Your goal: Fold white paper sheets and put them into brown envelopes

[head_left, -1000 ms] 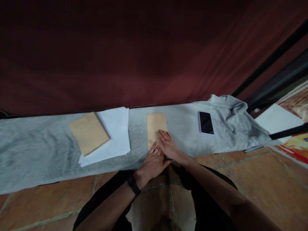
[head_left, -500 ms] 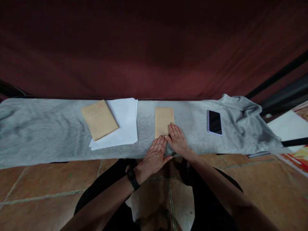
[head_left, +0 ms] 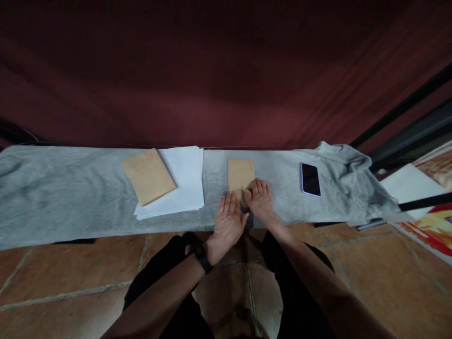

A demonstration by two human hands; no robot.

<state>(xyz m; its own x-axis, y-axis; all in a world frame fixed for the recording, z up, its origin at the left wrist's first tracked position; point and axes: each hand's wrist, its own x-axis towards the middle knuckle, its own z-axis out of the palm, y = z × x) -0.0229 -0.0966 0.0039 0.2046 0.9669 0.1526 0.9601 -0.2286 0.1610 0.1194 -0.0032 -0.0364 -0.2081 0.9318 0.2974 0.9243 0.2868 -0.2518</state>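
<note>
A small brown paper envelope [head_left: 240, 173] with red print in its far right corner lies on the grey cloth in front of me. My left hand [head_left: 229, 221] rests at its near left edge, fingers stretched out and pointing away. At the near right edge is my right hand [head_left: 260, 200], its fingers extended and the thumb reaching over the envelope. Both hands lie flat and hold nothing. They cover the envelope's near corners. A dark band is on the left wrist.
Left of the hands, a stack of brown envelopes [head_left: 148, 176] overlaps white paper sheets [head_left: 187, 181]. A phone [head_left: 310, 180] lies to the right. The grey cloth [head_left: 70, 197] covers a narrow bench, bunched at its right end. A dark red curtain [head_left: 212, 108] hangs behind.
My left hand has shifted slightly to the left side of the envelope and its fingers point straighter ahead. My right hand has moved a little toward the right edge. The envelope stays in place.
</note>
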